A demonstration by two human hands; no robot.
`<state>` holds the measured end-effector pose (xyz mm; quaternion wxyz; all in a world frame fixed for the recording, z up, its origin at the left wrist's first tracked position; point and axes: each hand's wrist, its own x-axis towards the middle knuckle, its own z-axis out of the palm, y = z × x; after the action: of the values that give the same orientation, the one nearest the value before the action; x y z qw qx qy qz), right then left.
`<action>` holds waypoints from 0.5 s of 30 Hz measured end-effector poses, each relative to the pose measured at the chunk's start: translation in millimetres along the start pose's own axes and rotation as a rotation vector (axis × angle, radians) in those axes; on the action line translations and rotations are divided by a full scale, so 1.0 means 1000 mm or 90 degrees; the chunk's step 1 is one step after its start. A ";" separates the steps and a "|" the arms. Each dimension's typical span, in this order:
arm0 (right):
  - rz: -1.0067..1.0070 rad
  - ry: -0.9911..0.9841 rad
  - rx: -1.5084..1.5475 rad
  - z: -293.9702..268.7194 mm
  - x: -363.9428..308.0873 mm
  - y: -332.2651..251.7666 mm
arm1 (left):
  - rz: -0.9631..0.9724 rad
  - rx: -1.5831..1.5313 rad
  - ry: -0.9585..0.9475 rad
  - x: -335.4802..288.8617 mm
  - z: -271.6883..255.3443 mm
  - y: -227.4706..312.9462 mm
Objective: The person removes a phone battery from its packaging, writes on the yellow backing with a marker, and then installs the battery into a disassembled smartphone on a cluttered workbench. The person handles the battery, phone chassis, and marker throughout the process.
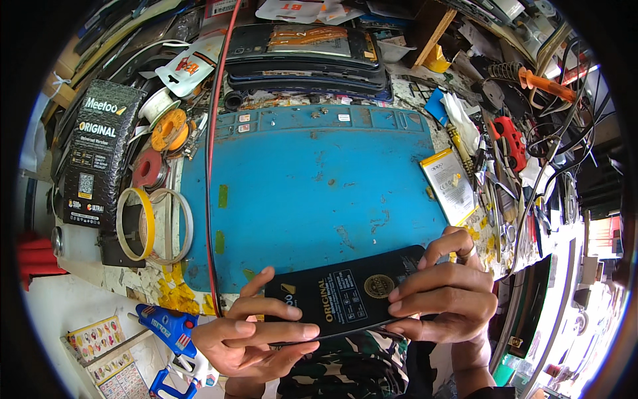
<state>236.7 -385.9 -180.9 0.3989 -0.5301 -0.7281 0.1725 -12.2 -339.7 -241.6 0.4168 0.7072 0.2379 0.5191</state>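
Observation:
Both hands hold a black phone screen point(345, 292), its face covered with gold and white print and a round gold seal. It is tilted slightly, right end higher, over the near edge of a blue work mat point(299, 186). My left hand point(256, 332) grips its left end, fingers on the printed face and thumb along the lower edge. My right hand point(452, 289), with a ring on one finger, pinches the right end. Just beyond the right hand lies a white phone battery point(447, 186) with a yellow top edge.
At left are a black bubble-wrap pouch point(100, 156), tape rolls point(136, 224) and wire spools point(169, 130). Stacked phone parts point(306, 60) stand behind the mat. A red cable point(212, 146) hangs down across the left side. Tools and a red toy car point(510, 144) crowd the right.

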 end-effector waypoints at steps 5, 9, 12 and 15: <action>-0.016 0.009 0.005 0.003 -0.004 0.004 | -0.024 0.001 0.033 -0.002 0.004 0.001; -0.066 0.019 -0.009 0.003 -0.006 0.006 | -0.012 0.003 0.029 -0.003 0.003 -0.001; -0.083 0.033 -0.001 0.005 -0.007 0.008 | -0.013 0.003 0.038 -0.004 0.003 -0.001; -0.059 0.047 0.014 0.005 -0.008 0.010 | 0.000 0.000 0.047 -0.005 0.003 -0.003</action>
<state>240.1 -388.9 -193.9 0.4392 -0.4975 -0.7344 0.1422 -10.8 -342.6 -247.1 0.4074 0.6876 0.2534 0.5450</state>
